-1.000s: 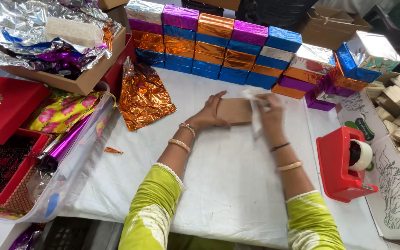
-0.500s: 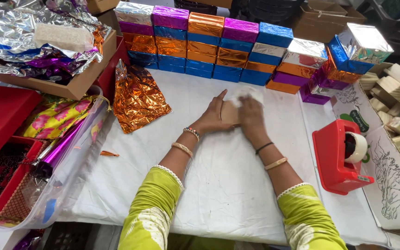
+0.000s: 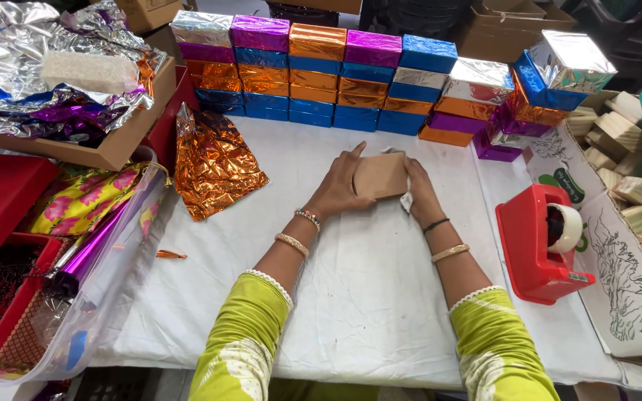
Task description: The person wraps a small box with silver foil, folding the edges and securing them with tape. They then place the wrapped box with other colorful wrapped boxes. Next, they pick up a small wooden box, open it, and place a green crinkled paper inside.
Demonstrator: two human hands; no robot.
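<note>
A small plain brown cardboard box stands tilted on the white-covered table, held between both hands. My left hand grips its left side with the forefinger stretched up along the edge. My right hand presses against its right side, where a scrap of white paper sticks out below. Both wrists carry bangles, and the sleeves are lime green.
Rows of foil-wrapped boxes in several colours are stacked along the far edge. Crumpled orange foil lies left of the hands. A red tape dispenser stands right, with bare blocks beyond. Cardboard box of foil and red trays sit left.
The hands lay flat together on the table half a second ago; now they hold the brown box upright between them, as they did a second ago.
</note>
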